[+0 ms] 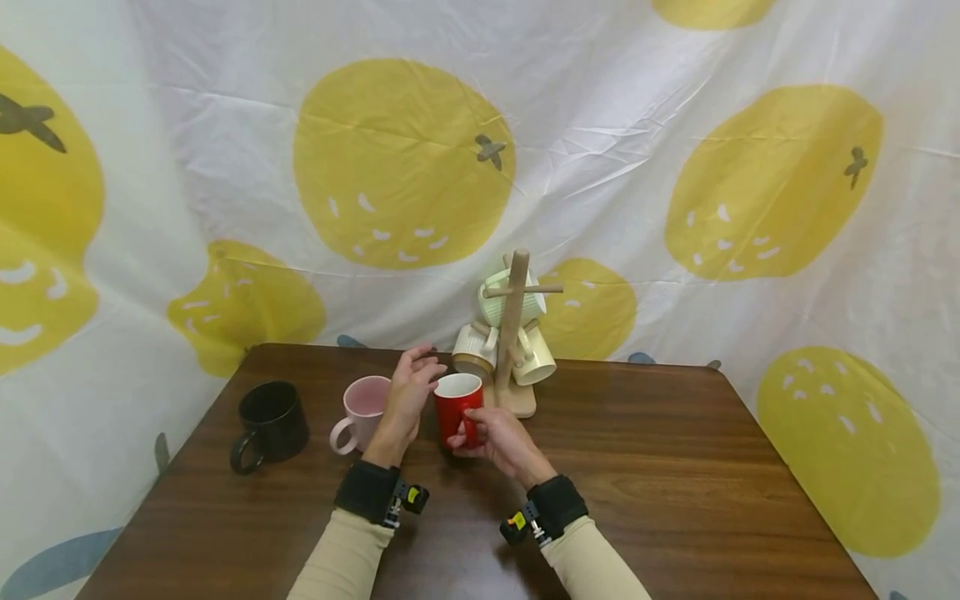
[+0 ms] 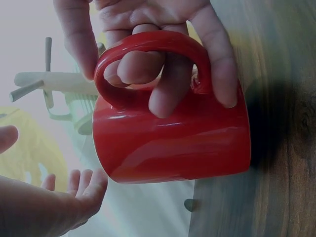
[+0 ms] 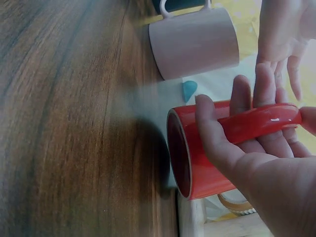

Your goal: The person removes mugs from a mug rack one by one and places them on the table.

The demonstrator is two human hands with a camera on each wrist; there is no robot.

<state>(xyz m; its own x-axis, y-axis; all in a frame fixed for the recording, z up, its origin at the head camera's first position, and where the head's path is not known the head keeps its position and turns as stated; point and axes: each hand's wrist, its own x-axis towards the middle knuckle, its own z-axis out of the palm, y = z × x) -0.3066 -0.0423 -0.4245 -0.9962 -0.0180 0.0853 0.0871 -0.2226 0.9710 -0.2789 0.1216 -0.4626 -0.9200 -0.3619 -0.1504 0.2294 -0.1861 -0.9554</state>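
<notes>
A red mug (image 1: 447,417) with a white inside is upright just above the table, its underside showing in the right wrist view. My right hand (image 1: 501,440) holds it by the handle (image 2: 153,40), several fingers through the loop. Left of the mug's rim, my left hand (image 1: 407,402) has loosely extended fingers and holds nothing. Behind the red mug stands a wooden mug tree (image 1: 513,321). On it hang a pale green mug (image 1: 492,307), a white mug with a tan band (image 1: 472,343) and a cream mug (image 1: 538,360).
A pink mug (image 1: 365,423) stands on the wooden table (image 1: 675,483) left of my left hand, its handle toward the front left. Further left is a black mug (image 1: 281,429). A lemon-print cloth (image 1: 592,167) hangs behind the table.
</notes>
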